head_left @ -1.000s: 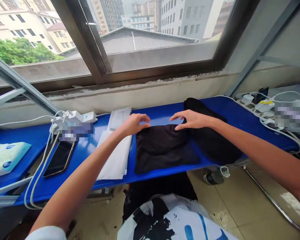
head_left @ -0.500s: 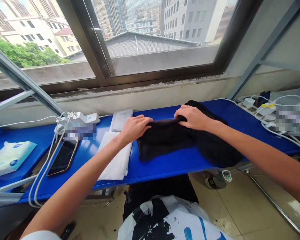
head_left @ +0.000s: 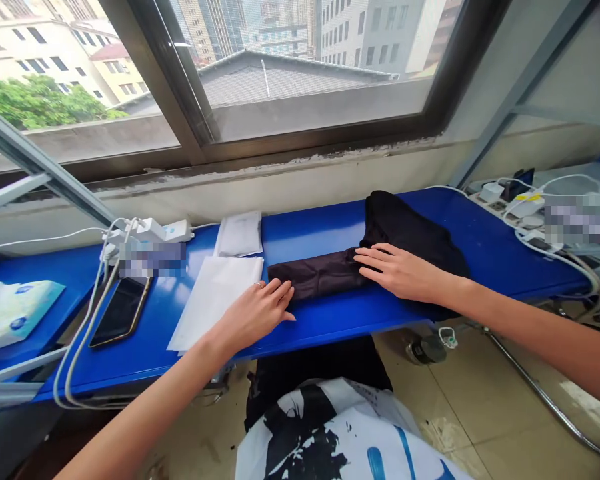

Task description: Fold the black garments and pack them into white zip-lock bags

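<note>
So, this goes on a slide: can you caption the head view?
Left hand and right hand press flat on a folded black cloth on a blue table.

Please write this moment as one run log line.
left hand: flat, touching folded black cloth strip | right hand: flat on it | surface: blue table

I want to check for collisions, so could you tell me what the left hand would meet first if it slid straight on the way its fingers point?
The left hand points right and slightly away, at the folded black cloth; its fingertips seem to touch it already.
</note>
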`<state>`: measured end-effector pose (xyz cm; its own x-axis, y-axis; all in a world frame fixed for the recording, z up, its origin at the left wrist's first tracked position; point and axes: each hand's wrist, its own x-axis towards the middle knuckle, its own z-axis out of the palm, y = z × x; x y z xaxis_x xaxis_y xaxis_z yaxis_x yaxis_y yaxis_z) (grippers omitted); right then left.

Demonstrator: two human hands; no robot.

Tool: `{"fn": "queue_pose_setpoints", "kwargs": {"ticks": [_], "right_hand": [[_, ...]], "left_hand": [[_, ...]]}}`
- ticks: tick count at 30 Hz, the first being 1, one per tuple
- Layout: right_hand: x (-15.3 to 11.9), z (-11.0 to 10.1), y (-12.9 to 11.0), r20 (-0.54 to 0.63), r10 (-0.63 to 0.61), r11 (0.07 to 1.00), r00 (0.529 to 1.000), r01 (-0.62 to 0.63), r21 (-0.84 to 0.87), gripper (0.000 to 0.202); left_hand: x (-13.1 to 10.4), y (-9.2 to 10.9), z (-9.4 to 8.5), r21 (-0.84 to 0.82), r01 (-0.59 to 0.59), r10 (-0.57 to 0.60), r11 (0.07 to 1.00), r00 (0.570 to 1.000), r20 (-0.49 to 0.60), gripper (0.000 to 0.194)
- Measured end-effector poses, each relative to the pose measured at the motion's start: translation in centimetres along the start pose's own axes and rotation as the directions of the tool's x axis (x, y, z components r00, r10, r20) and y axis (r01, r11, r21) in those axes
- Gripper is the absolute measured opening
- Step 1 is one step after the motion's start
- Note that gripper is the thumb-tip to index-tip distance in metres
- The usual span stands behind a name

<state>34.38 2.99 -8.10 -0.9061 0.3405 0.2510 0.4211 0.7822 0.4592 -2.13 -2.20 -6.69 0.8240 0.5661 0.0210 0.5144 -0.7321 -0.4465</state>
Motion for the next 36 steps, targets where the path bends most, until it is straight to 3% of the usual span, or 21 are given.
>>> {"fn": "queue_pose_setpoints", "kwargs": {"ticks": [6, 11, 13, 16, 18, 20, 22, 24, 25, 27, 29, 31, 34, 36], "right_hand": [[-0.9, -0.3, -1.3, -0.074, -0.018, 0.985, 0.997, 0.031, 0.172, 0.029], [-0.5, -1.7, -3.2, -0.164, 0.096, 0.95, 0.982, -0.041, 0.308, 0.025], [-0.1, -2.8, -3.9, -0.178, 0.232, 0.873, 0.956, -0.124, 0.472, 0.018], [1.2, -4.6, -4.6, -0.068, 0.425, 0.63, 0.903, -0.241, 0.739, 0.015], [2.3, -5.7, -4.7, 0.028, 0.511, 0.481, 0.859, -0.313, 0.819, 0.016], [3.5, -6.6, -4.7, 0.094, 0.578, 0.385, 0.811, -0.373, 0.844, 0.018], [4.8, -7.2, -4.6, 0.11, 0.625, 0.345, 0.773, -0.399, 0.85, 0.025], [6.4, -7.3, -4.5, 0.077, 0.65, 0.357, 0.756, -0.394, 0.847, 0.033], [7.4, -7.1, -4.5, 0.059, 0.645, 0.379, 0.762, -0.386, 0.841, 0.036], [9.8, -6.2, -4.3, 0.048, 0.574, 0.449, 0.817, -0.364, 0.816, 0.04], [12.7, -4.6, -4.0, 0.094, 0.448, 0.54, 0.889, -0.353, 0.764, 0.041], [15.7, -2.7, -3.6, 0.175, 0.342, 0.615, 0.923, -0.361, 0.701, 0.038], [19.4, 0.3, -3.4, 0.281, 0.243, 0.604, 0.928, -0.372, 0.705, 0.035], [21.0, 1.8, -3.9, 0.314, 0.194, 0.562, 0.929, -0.368, 0.741, 0.035]], "left_hand": [[0.1, 0.0, 0.5, -0.009, 0.036, -0.035, 0.999, 0.994, 0.1, 0.059], [0.2, 0.0, 0.2, -0.065, 0.096, -0.096, 0.993, 0.995, 0.001, 0.049], [0.3, 1.1, -0.3, -0.148, 0.145, -0.158, 0.978, 0.984, -0.081, 0.052], [1.3, 4.1, -1.1, -0.382, 0.181, -0.268, 0.906, 0.945, -0.189, 0.069], [2.4, 6.1, -1.0, -0.522, 0.218, -0.383, 0.824, 0.895, -0.231, 0.071], [3.4, 7.6, -0.5, -0.649, 0.271, -0.531, 0.71, 0.812, -0.242, 0.061], [3.9, 8.8, -0.1, -0.768, 0.267, -0.646, 0.583, 0.725, -0.238, 0.051], [3.8, 9.8, 0.0, -0.822, 0.225, -0.693, 0.524, 0.674, -0.257, 0.044], [3.6, 10.3, -0.1, -0.817, 0.234, -0.706, 0.526, 0.657, -0.266, 0.041], [2.9, 11.5, -0.4, -0.769, 0.333, -0.739, 0.545, 0.624, -0.253, 0.035], [2.2, 12.4, -0.6, -0.732, 0.445, -0.788, 0.516, 0.582, -0.201, 0.027], [1.5, 12.9, -0.6, -0.75, 0.485, -0.84, 0.449, 0.516, -0.17, 0.022], [0.7, 13.0, -0.2, -0.828, 0.461, -0.9, 0.32, 0.422, -0.112, 0.035], [0.5, 12.7, 0.0, -0.862, 0.449, -0.918, 0.236, 0.394, -0.046, 0.044]]}}
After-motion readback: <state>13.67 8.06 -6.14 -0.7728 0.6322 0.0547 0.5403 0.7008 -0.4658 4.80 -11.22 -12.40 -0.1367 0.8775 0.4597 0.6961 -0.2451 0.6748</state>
